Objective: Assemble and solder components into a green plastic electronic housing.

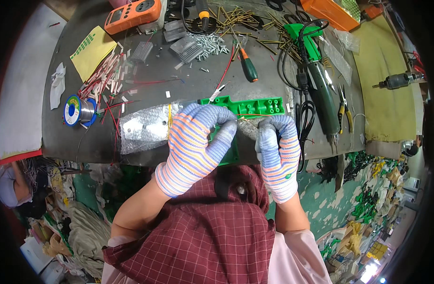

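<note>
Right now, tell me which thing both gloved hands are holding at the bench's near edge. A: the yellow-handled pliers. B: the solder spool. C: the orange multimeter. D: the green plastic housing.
D: the left hand and right hand both grip the green plastic housing; the multimeter, spool and pliers lie untouched elsewhere on the bench.

Both gloves striped: left hand (pixel 194 144) pink, orange, pale blue bands; right hand (pixel 277 154) same stripes, small green dot near cuff. Plastic housing (pixel 248 106) between them bright green, thin red wire across it. Bubble wrap (pixel 143 125) at bench near edge silvery-clear, yellow band round it. Bench (pixel 198 85) dark grey. Multimeter (pixel 132 14) at far edge orange. Solder spool (pixel 76 110) at left edge blue. Apron (pixel 203 236) maroon check.
</note>
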`<state>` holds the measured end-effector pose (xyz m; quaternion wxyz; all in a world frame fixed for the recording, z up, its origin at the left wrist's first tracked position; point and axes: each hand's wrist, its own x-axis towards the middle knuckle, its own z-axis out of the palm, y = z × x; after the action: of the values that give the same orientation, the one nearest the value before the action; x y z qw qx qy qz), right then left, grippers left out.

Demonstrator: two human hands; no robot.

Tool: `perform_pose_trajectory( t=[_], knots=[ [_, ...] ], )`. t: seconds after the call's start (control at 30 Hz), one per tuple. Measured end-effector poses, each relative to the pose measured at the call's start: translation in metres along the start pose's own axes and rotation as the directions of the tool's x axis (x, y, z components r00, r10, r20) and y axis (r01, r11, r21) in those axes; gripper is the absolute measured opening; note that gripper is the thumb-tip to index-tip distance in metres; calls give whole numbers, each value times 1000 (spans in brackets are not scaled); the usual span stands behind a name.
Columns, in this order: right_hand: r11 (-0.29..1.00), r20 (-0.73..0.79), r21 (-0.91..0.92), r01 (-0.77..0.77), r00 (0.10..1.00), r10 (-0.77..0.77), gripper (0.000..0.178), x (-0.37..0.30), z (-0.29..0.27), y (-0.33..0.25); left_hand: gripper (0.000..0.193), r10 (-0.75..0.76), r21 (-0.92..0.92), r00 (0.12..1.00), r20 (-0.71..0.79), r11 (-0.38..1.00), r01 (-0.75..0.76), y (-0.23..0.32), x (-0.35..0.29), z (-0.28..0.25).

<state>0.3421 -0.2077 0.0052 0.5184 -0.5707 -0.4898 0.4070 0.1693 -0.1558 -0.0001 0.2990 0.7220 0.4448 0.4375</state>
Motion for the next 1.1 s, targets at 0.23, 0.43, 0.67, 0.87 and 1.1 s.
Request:
perform_pose_trajectory(
  t=[0.23, 0.43, 0.67, 0.87, 1.1],
  knots=[
    [992, 0, -18, -122, 993, 122, 15, 8, 13, -21, 12, 8, 1, 1000, 20, 1000, -8, 0, 1, -2],
    [926, 192, 118, -360, 923, 334, 15, 14, 6, -33, 13, 41, 20, 999, 11, 999, -42, 0, 1, -3],
    [920, 172, 203, -335, 937, 304, 17, 13, 10, -31, 15, 44, 21, 999, -3, 999, -44, -1, 1, -1],
    [920, 213, 213, -329, 934, 285, 17, 13, 8, -25, 16, 59, 30, 998, -1, 998, -59, -2, 1, -2],
    [973, 121, 119, -198, 976, 183, 15, 12, 18, -27, 18, 103, 73, 995, 17, 992, -104, -1, 1, -1]
  ],
)
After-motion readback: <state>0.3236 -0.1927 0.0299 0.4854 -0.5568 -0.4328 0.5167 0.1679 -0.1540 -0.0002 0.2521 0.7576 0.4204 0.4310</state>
